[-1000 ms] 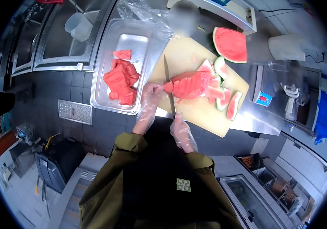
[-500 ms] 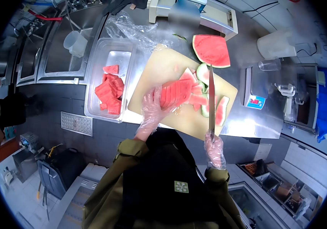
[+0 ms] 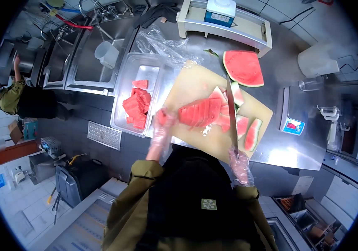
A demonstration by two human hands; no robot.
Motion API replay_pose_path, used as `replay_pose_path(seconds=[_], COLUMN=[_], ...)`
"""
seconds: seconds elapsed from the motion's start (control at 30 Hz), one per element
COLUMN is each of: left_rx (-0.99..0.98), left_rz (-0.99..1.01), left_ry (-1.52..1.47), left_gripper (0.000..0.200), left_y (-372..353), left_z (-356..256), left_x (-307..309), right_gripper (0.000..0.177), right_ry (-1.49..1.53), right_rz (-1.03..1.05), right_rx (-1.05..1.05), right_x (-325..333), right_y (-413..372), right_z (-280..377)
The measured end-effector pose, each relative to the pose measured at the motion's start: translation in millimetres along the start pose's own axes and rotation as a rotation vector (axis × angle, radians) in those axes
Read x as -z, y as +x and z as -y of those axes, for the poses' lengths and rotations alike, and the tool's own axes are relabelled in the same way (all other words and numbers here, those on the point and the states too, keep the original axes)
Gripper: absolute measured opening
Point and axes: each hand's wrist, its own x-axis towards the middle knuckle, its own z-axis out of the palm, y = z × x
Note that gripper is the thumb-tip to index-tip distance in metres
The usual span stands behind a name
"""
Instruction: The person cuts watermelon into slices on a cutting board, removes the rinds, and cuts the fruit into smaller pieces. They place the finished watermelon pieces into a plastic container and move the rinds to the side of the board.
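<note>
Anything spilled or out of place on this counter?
The cutting board sits askew, its near corner seemingly past the edge of the counter. Crumpled plastic film lies loose beside the tray. No damage shows; spilled juice, I can't tell.

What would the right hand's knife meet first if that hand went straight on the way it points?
Probably the large watermelon piece, just beyond the knife in the right hand, though the blade's height is unclear.

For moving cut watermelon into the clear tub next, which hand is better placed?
Probably the left hand: it is beside the clear tub and appears to hold a watermelon piece. The right hand is farther off, gripping the knife.
</note>
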Motion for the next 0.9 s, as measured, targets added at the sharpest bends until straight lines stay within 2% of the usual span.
replay_pose_path(seconds=[0.03,0.07,0.13,0.17,0.2,0.27,0.37,0.43,0.47,0.5,0.57,0.63,0.67,0.73,0.77,0.9], left_rx=[0.019,-0.074,-0.348,-0.647,-0.446,-0.259,-0.417,-0.600,-0.728,-0.815,-0.513,-0.713,-0.814,-0.745,-0.705,-0.445], left_rz=[0.042,-0.037,-0.212,-0.353,-0.266,-0.050,-0.193,-0.348,-0.222,-0.244,-0.003,-0.170,-0.257,-0.267,-0.277,-0.260], left_ry=[-0.039,0.129,0.630,1.134,1.151,1.410,1.654,1.313,1.208,0.911,1.176,1.216,1.227,1.230,1.233,0.939], left_gripper=[0.051,0.052,0.045,0.043,0.043,0.040,0.041,0.042,0.047,0.057,0.085,0.088,0.089,0.090,0.090,0.084], left_y=[6.5,12.2,59.8,87.1,105.3,142.9,132.9,75.9,63.6,24.2,-12.4,-17.1,-15.7,-3.7,-0.5,6.7], left_z=[-28.9,-65.4,-87.4,-91.6,-103.4,-99.9,-86.3,-93.8,-74.7,-68.5,-27.8,7.4,15.3,24.4,25.6,19.3], left_x=[6.3,-2.1,22.2,34.6,37.4,51.0,39.7,-8.5,-10.8,-50.5,-79.6,-106.2,-112.3,-111.0,-108.9,-81.3], right_gripper=[0.020,0.020,0.020,0.020,0.020,0.019,0.018,0.018,0.019,0.020,0.022,0.026,0.028,0.030,0.030,0.024], right_ry=[0.021,0.039,0.084,0.107,0.132,0.090,0.044,0.077,0.110,0.144,0.253,0.397,0.354,0.262,0.289,0.369], right_rz=[0.014,0.027,0.029,0.020,0.008,0.016,-0.019,-0.029,-0.049,-0.068,-0.092,-0.098,-0.100,-0.102,-0.080,-0.021], right_rx=[-0.033,-0.068,-0.048,-0.021,0.004,-0.012,-0.020,-0.047,-0.011,0.024,0.074,0.102,0.115,0.139,0.064,0.075], right_x=[1.2,2.9,2.6,0.6,-0.2,3.0,3.7,-1.5,-5.7,-12.9,-26.9,-40.2,-43.8,-47.9,-46.4,-53.8], right_y=[-1.4,-3.3,-2.4,0.7,1.7,-0.2,0.4,8.4,12.2,17.3,29.8,43.3,47.2,53.0,48.5,57.1], right_z=[7.4,13.8,16.1,8.3,3.2,6.7,11.2,4.6,7.9,13.5,22.3,23.1,20.1,15.0,32.9,18.3])
